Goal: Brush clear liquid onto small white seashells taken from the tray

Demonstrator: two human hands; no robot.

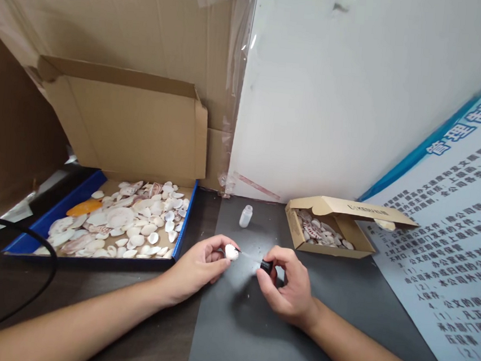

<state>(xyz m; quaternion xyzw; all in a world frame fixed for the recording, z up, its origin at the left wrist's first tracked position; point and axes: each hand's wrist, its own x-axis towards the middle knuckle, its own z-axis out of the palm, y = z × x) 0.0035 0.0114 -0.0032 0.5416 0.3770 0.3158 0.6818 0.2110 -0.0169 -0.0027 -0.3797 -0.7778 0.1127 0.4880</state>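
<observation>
Between the thumb and fingers of my left hand (pixel 200 264) is a small white seashell (pixel 231 252). My right hand (pixel 288 281) pinches a black brush cap (pixel 266 266), whose thin pale stem points left. The dark tip of that stem is at the shell's right edge; whether it touches is too small to tell. Beyond both hands a small uncapped bottle (pixel 245 216) with whitish contents stands upright on the grey mat (pixel 229 338).
At the left, an open blue-edged cardboard box (pixel 184 220) holds many shells, including an orange one (pixel 83 207). A smaller cardboard box (pixel 331 250) with shells stands at the right. A black cable (pixel 50 276) curves along the left edge. A white panel (pixel 316 97) rises behind.
</observation>
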